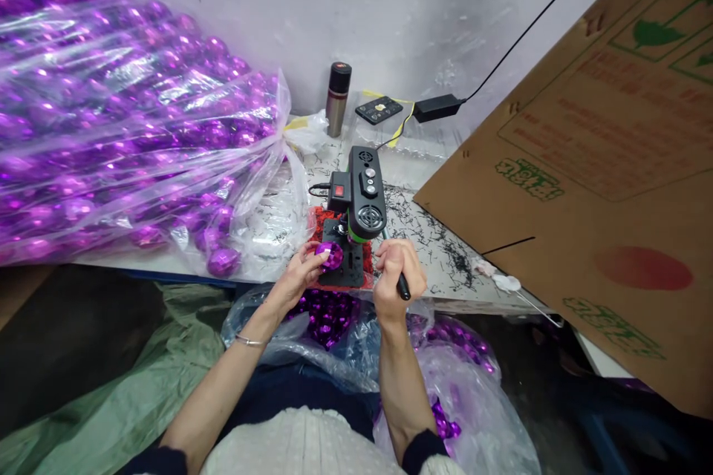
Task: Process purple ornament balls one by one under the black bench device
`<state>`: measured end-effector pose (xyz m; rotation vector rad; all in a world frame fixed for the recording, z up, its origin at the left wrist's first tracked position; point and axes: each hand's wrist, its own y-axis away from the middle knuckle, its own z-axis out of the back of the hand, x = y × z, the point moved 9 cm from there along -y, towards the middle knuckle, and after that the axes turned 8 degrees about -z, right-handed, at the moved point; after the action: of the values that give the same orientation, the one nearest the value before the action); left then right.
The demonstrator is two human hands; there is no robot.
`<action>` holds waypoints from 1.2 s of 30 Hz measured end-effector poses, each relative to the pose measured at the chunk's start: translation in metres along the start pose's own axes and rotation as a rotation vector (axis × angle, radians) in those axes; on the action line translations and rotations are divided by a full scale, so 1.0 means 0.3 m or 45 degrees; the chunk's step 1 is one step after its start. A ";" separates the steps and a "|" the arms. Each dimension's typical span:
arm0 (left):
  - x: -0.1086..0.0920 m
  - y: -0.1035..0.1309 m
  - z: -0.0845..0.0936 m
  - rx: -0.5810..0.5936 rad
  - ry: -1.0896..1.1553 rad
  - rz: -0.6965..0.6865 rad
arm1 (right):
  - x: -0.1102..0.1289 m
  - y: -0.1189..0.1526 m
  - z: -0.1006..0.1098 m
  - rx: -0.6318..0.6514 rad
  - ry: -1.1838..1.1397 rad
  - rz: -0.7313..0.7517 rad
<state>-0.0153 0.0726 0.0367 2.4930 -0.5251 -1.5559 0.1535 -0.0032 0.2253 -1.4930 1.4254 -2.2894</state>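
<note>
My left hand (304, 271) pinches a faceted purple ball (330, 256) left of the black oblong machine (368, 193), my right hand (396, 274) clasping a black handle (404, 287).

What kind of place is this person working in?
Probably a small workshop or packing area: a big clear plastic bag bulges with shiny purple faceted balls, a black vented machine stands on a white table amid small dark scraps, and a large brown cardboard box is close by.

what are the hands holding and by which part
Left hand: purple ball, pinched at its left side. Right hand: black handle, wrapped in the fist, one end poking out.
</note>
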 end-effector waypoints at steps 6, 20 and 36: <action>0.018 -0.058 0.016 -0.053 -0.148 -0.286 | 0.021 -0.045 -0.008 0.001 0.065 -0.028; 0.035 -0.093 -0.017 -0.042 -0.822 -0.831 | 0.022 -0.014 0.001 0.043 0.106 0.025; -0.005 -0.043 -0.057 0.080 -1.106 -1.091 | 0.022 0.006 0.006 0.058 0.134 0.068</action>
<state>0.0020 0.0842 0.0416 2.0296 0.5384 -2.9596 0.1504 -0.0086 0.2288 -1.3243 1.4097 -2.3844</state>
